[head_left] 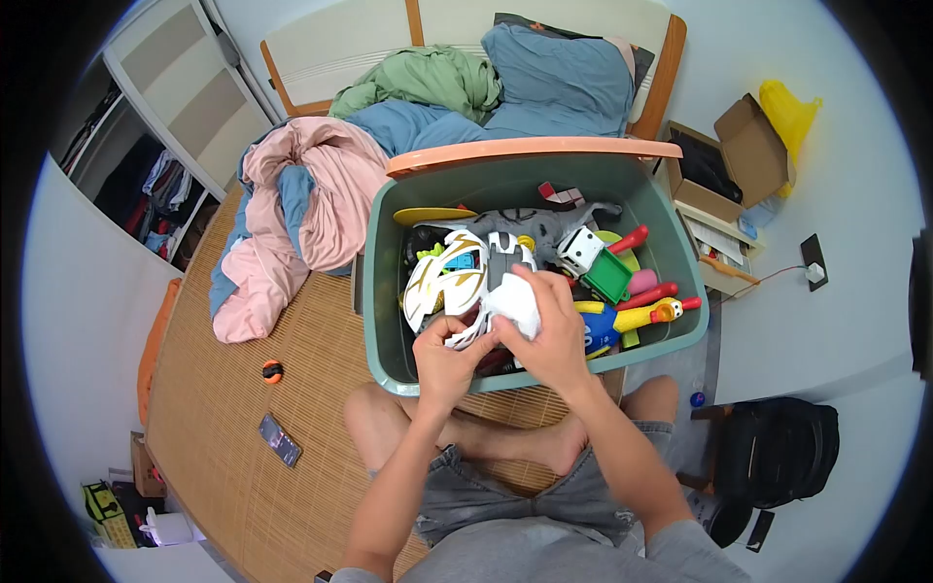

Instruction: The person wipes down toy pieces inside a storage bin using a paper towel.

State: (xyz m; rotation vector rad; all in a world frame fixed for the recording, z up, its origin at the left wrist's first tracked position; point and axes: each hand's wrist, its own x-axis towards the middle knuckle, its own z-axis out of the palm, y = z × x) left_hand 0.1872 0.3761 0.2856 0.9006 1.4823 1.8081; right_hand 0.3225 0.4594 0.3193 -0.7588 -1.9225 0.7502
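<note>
A green storage bin [535,381] full of toys stands before my crossed legs. Over its near side, my left hand [449,360] pinches the lower edge of a white toy piece with gold stripes [449,277], which looks like a helmet shell. Held in my right hand [552,335] is a smooth white piece [515,303], its fingers wrapped round the right side. Both thumbs nearly meet in front of it. Whether the two white pieces are joined I cannot tell. Just right of my hands lie a rubber chicken in blue [632,319], a green toy tray [608,276] and a white dotted cube [580,251].
The bin sits on a bed with a woven mat [224,428]. On the mat are a phone [280,440] and an orange-black round object [272,371]. A pink blanket [335,185] lies left; an orange lid [535,148] rests along the bin's far rim. A black backpack [777,452] stands right.
</note>
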